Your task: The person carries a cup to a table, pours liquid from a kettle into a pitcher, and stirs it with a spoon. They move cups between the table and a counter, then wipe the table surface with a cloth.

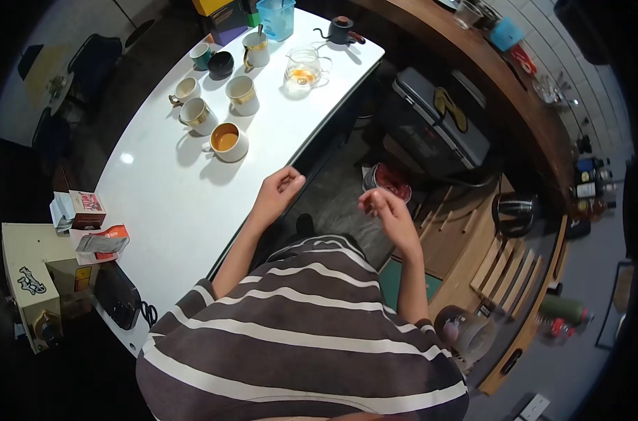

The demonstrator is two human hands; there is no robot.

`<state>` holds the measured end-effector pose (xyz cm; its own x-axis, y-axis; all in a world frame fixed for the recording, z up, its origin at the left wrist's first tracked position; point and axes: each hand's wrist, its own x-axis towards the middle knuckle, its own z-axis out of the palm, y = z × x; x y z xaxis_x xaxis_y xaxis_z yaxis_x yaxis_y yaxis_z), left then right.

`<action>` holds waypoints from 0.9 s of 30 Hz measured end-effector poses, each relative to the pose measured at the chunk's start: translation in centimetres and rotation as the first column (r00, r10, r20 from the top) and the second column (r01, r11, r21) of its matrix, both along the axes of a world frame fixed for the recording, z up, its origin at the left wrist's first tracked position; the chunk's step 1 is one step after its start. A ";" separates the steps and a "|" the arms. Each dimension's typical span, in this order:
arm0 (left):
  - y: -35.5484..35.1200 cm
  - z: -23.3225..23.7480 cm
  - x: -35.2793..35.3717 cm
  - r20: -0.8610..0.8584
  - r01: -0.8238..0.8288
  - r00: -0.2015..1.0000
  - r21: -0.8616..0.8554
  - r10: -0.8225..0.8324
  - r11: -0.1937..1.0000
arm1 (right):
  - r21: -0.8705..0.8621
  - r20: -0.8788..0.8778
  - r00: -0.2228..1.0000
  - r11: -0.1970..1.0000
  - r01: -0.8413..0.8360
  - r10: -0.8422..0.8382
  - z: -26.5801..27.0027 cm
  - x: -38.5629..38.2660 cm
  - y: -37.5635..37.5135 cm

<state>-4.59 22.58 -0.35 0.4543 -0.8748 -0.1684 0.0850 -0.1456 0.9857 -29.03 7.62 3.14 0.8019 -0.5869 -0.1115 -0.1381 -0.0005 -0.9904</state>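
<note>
My left hand (280,191) hovers by the near edge of the white table (164,210), its fingers loosely bent and nothing visible in it. Over the gap beside the table, my right hand (390,210) hangs in the air with relaxed, half-curled fingers, also holding nothing I can see. Nearest to the left hand stands a white cup of brown liquid (227,142). Behind it are a white-and-gold mug (198,118), another such mug (243,97) and a smaller white cup (185,91). A glass pitcher (303,70) holds a little amber liquid.
Further back are a mug with a spoon (256,50), a black bowl (220,65), a green cup (201,55), a blue container (277,19) and a black gooseneck kettle (341,31). Packets (103,242) lie left. A bin (389,184) and wooden shelf (466,231) stand right.
</note>
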 end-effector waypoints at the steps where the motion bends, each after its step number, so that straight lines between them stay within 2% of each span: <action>1: -1.0 0.2 0.4 -0.006 -0.010 1.000 0.010 0.010 1.000 | 0.010 -0.006 1.000 1.000 -0.010 0.010 0.1 1.0 -1.4; 3: -3.4 0.8 1.7 0.105 0.004 0.994 0.004 -0.005 1.000 | 0.042 0.015 1.000 0.999 0.006 -0.007 0.5 3.3 -4.8; 5: -4.7 0.1 3.3 0.069 -0.012 0.998 0.040 0.009 0.999 | 0.106 0.008 1.000 0.994 0.006 -0.007 0.5 5.7 -8.2; 7: -5.9 -0.3 4.4 0.059 -0.090 0.994 0.043 0.088 0.995 | 0.123 -0.023 0.996 0.988 0.090 -0.087 0.2 8.4 -11.7; 9: -7.1 -1.3 5.4 0.073 -0.158 0.985 0.056 0.154 0.986 | 0.126 0.012 0.998 0.991 0.056 -0.058 -0.1 11.1 -15.5; 13: -11.1 -2.1 7.5 0.154 -0.339 0.931 0.031 0.330 0.940 | -0.158 0.115 0.993 0.986 0.047 -0.029 1.0 16.6 -23.8; 15: -13.6 -1.9 8.6 0.189 -0.388 0.908 0.048 0.373 0.920 | -0.192 0.128 0.991 0.980 0.058 -0.033 0.9 19.7 -28.7; 17: -16.1 -2.2 9.8 0.301 -0.495 0.828 -0.004 0.474 0.869 | -0.277 0.171 0.982 0.953 0.126 -0.080 -1.2 23.5 -34.8; 19: -18.8 -2.4 10.7 0.309 -0.540 0.798 -0.015 0.518 0.841 | -0.250 0.052 0.977 0.945 0.212 -0.206 -2.3 27.0 -39.2; 20: -20.2 -2.4 10.9 0.390 -0.556 0.752 -0.059 0.532 0.829 | -0.311 -0.039 0.976 0.931 0.192 -0.215 -3.2 28.5 -41.1; 21: -20.9 -2.5 11.0 0.468 -0.567 0.700 -0.094 0.539 0.818 | -0.303 -0.051 0.980 0.938 0.168 -0.192 -3.7 29.4 -42.7; 23: -21.6 -3.6 11.4 0.525 -0.591 0.686 -0.002 0.504 0.806 | 0.032 -0.361 0.932 0.999 -0.021 0.031 -5.0 30.7 -44.9; 24: -22.3 -4.0 11.4 0.574 -0.621 0.629 -0.035 0.524 0.783 | 0.042 -0.366 0.930 0.999 -0.029 0.043 -5.0 31.0 -44.8; 25: -22.9 -4.5 11.6 0.618 -0.643 0.569 -0.076 0.542 0.762 | 0.128 -0.412 0.899 0.987 -0.101 0.146 -4.9 31.1 -44.8; 27: -23.3 -5.4 12.1 0.626 -0.634 0.587 -0.037 0.512 0.772 | 0.295 -0.471 0.811 0.928 -0.226 0.347 -4.4 31.7 -44.7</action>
<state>7.54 -0.74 -5.76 0.9063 -0.3795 0.1859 -0.3533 -0.4390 0.8261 2.67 -37.11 -1.25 0.7231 -0.2516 -0.6433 -0.6461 0.0832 -0.7587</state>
